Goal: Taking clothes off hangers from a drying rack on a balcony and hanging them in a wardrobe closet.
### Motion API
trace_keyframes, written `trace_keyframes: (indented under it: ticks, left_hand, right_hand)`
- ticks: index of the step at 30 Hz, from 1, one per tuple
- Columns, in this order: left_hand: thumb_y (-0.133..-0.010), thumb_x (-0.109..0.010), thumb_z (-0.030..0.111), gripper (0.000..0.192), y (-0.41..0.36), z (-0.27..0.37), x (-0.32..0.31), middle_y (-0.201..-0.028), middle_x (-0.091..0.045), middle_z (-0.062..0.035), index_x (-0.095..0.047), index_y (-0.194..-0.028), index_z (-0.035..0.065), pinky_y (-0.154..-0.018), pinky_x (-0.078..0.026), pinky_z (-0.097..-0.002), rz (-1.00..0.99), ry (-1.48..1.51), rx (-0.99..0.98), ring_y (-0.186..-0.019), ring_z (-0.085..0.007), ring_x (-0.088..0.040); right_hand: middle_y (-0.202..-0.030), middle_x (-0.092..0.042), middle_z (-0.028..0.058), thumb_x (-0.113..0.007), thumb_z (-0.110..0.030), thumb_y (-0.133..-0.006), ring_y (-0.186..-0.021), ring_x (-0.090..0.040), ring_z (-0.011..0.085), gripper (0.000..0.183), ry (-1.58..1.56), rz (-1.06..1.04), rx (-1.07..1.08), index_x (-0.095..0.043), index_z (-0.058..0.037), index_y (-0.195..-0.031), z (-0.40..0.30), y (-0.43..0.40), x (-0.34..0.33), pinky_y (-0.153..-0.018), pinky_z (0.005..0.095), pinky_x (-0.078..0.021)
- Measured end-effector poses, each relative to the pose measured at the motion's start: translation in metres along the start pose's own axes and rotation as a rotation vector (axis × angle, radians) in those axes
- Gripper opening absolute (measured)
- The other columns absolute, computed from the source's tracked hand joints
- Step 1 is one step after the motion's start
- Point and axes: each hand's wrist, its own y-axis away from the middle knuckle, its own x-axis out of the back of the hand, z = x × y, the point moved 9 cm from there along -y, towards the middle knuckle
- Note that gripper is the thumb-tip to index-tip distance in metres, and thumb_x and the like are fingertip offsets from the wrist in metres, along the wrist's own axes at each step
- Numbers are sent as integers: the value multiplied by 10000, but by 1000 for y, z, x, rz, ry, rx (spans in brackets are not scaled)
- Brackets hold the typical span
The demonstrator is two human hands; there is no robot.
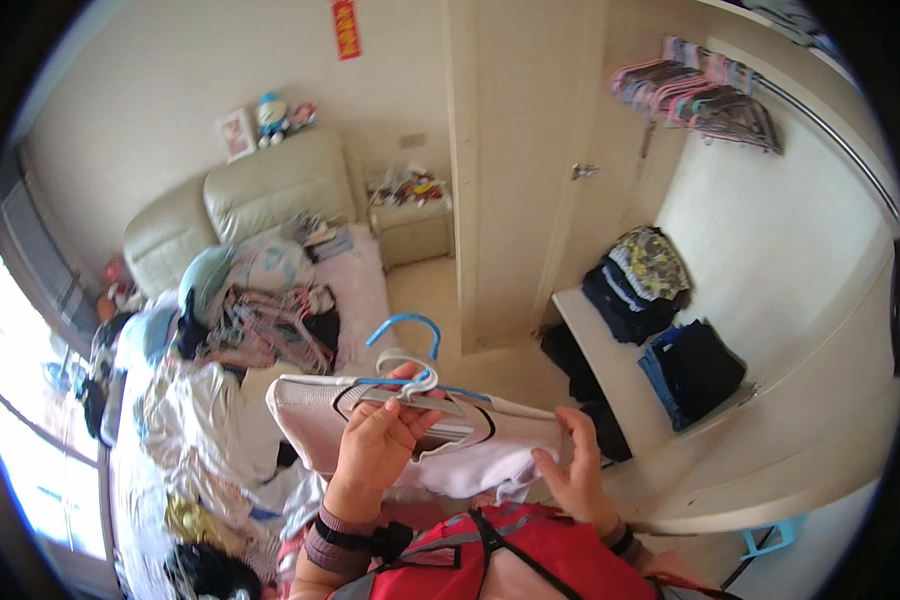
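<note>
My left hand (382,442) is closed around the necks of a white plastic hanger (412,375) and a blue hanger (420,326), at the collar of a pale pink knit garment (307,416). Black trim edges its neckline. The garment hangs spread across in front of me, its shoulders over the hangers. At its right shoulder is my right hand (574,469), thumb and fingers parted around the edge of the cloth; how firmly it holds the cloth cannot be told.
A bed at left bears heaped clothes (202,435) and a pile of hangers (270,326). In the wardrobe at right, folded clothes (694,375) lie on a white shelf (607,375), and many hangers (697,97) hang from a metal rail (825,131). A nightstand (412,229) stands beside the bed.
</note>
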Motion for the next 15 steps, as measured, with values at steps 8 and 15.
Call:
trace_keyframes:
  ticks: [8,15]
  left_hand:
    - [-933,-515,112,369,-114,-72,-60,-1223,-562,-189,-455,-1269,-28,-930,-508,-439,-230,-64,268,-1136,-349,-562]
    - [-922,-518,100,339,-173,-115,-58,-1264,-539,-194,-489,-1250,19,-911,-517,-415,-268,-16,447,-1134,-333,-566]
  right_hand:
    - [-1259,-458,172,-602,36,-749,-1142,-471,290,526,-61,442,-206,-450,15,-1252,50,2,47,-1001,367,-358]
    - [-1201,-488,186,-561,40,-755,-1073,-513,302,483,13,619,-280,-469,9,-1228,70,-1,64,-954,374,-400]
